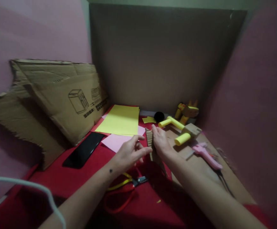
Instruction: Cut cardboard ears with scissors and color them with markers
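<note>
A small strip of corrugated cardboard (150, 140) stands on edge near the middle of the red cloth. My right hand (160, 140) is closed on it from the right side. On its left, my left hand (135, 149) has its fingers bent and apart, with a fingertip at the strip's lower left edge. Yellow and red-handled scissors (131, 182) lie below my left hand. Beyond the hands are a yellow sheet (120, 119) and pink paper (116, 142).
Left: a black phone (83, 151), leaning cardboard (64, 105) and a white cable (40, 187). Right: a pink glue gun (207, 156), yellow tubes joined to a cardboard block (192, 131), and a yellow figure (191, 111) behind. Yellow scraps (149, 120) and a black round object (159, 116) lie at the back.
</note>
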Motion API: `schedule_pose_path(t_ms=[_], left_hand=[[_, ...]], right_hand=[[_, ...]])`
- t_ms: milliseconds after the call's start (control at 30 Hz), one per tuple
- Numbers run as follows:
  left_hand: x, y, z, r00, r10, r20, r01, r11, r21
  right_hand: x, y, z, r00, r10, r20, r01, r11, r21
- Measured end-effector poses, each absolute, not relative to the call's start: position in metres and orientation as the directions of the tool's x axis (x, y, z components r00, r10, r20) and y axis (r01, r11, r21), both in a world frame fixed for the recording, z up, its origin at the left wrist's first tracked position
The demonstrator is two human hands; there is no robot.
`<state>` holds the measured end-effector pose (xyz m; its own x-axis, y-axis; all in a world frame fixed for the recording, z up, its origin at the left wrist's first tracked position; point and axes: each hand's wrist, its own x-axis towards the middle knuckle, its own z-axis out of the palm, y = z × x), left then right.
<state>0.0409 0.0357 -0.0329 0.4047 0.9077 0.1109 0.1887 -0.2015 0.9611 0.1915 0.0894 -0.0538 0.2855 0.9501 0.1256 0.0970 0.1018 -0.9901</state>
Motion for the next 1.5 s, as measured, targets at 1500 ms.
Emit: schedule_pose_path(t_ms=[1500], left_hand=[[0.042, 0.092, -0.051, 0.266, 0.963, 0.03, -0.134, 0.006, 0.991]], right_hand=[[0.233, 0.043, -0.085, -0.619, 0.782, -0.078, -0.492, -0.463, -0.737]])
